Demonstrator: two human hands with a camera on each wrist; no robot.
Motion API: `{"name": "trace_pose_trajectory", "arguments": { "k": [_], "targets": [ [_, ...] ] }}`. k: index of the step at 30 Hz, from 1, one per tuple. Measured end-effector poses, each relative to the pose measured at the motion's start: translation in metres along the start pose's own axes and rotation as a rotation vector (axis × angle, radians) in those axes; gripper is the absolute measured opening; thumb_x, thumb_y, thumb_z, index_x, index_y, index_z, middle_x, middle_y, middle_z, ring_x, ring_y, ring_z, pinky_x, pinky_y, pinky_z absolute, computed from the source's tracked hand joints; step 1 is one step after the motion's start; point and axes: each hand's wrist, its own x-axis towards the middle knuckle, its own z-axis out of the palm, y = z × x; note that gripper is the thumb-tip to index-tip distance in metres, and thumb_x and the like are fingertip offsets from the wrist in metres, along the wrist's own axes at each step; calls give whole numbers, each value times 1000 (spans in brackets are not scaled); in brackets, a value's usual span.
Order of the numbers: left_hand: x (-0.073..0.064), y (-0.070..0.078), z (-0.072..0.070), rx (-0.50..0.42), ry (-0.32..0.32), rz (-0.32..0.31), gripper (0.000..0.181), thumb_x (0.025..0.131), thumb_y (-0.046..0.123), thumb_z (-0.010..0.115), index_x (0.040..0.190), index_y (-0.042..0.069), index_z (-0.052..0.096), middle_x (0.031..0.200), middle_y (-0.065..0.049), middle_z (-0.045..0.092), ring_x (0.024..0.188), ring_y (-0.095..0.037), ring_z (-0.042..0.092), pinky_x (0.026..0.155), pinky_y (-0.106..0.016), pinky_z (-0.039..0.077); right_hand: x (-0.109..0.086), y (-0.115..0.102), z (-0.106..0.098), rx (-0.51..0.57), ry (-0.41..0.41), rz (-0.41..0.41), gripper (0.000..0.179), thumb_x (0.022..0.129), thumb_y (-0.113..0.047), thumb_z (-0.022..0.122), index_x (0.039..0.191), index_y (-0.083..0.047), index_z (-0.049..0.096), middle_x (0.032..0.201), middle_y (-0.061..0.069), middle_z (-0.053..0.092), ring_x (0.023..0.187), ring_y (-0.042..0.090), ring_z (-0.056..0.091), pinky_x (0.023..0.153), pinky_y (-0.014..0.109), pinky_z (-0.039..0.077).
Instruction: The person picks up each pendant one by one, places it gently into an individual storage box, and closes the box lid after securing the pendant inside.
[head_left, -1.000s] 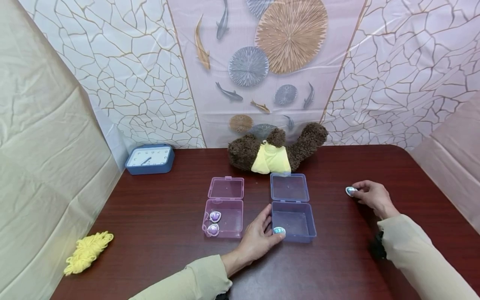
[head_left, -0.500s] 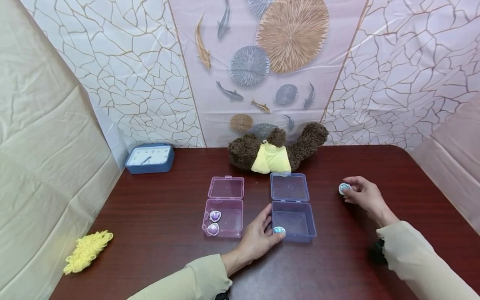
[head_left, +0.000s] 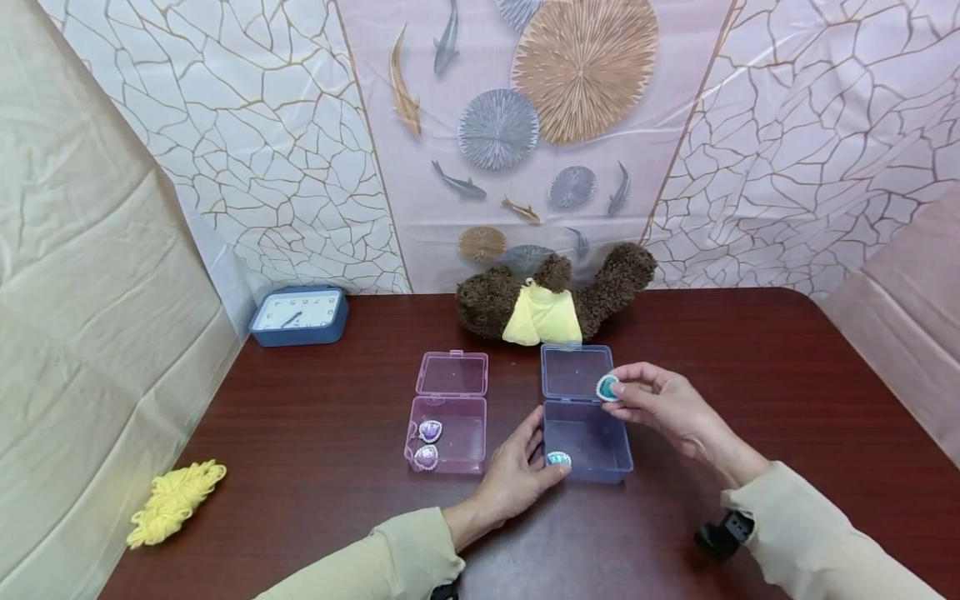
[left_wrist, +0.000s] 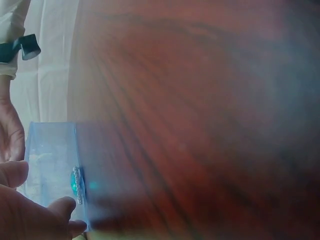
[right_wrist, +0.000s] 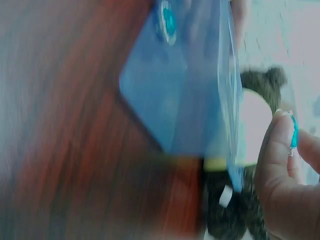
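My right hand pinches a teal gem with a pearly white rim between thumb and fingers. It holds the gem above the right side of a see-through blue plastic box, near the hinge of its raised lid. Around the box's front left corner, my left hand lies with fingers along the side and thumb at the front. A second teal gem is inside that box, by the thumb. To the left, a pink plastic box, also with its lid open, contains two purple gems.
Behind the boxes lies a brown plush toy with yellow cloth. A blue clock sits at the back left, and yellow yarn near the left edge. Patterned cloth hangs behind the dark red table.
My right hand has carried the teal gem leftward from the right side of the table to above the blue box. The left hand and both boxes stay where they were.
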Motion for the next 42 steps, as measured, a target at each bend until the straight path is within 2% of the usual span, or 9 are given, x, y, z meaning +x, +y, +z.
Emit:
{"name": "trace_pose_trajectory", "arguments": {
  "k": [6, 11, 18, 24, 35, 42],
  "targets": [
    [1, -1, 0, -5, -4, 10, 79, 81, -6, 66, 147, -3, 22, 152, -20, 25, 137, -37, 29, 109, -43, 34, -3, 7, 22, -1, -61, 45, 17, 92, 0, 57, 108, -3, 58, 91, 3, 66, 81, 15, 69, 79, 25, 58],
    [1, 0, 0, -7, -6, 2, 79, 82, -5, 66, 147, -2, 22, 153, -20, 24, 138, -36, 28, 110, -43, 33, -4, 14, 32, -12, -87, 98, 28, 91, 4, 54, 118, 11, 48, 92, 6, 63, 83, 16, 69, 81, 26, 57],
    [0, 0, 0, -8, -4, -9, 79, 81, -5, 66, 147, -2, 22, 152, -20, 24, 138, -36, 28, 110, -42, 33, 0, 23, 45, -139, -114, 169, 33, 94, 6, 48, 123, 19, 38, 90, 7, 64, 83, 13, 68, 78, 25, 58],
    [0, 0, 0, -6, 0, -18, 79, 82, -5, 66, 147, -3, 22, 150, -23, 28, 137, -35, 29, 108, -38, 35, 4, 27, 53, -225, -98, 168, 33, 92, 9, 46, 122, 20, 38, 90, 9, 63, 79, 11, 67, 75, 24, 59],
    [-1, 0, 0, 4, -2, -27, 79, 82, -4, 66, 147, -3, 21, 150, -24, 26, 137, -36, 29, 108, -37, 36, 9, 35, 59, -304, -75, 136, 31, 89, 14, 46, 119, 22, 41, 91, 12, 63, 78, 11, 65, 72, 25, 59],
    [-4, 1, -2, 26, -24, 67, 78, 83, 0, 67, 146, -6, 22, 149, -27, 27, 135, -37, 31, 105, -31, 39, 8, 37, 61, -361, -71, 125, 34, 87, 17, 45, 120, 23, 40, 94, 18, 63, 79, 11, 63, 73, 25, 59]
  ]
}}
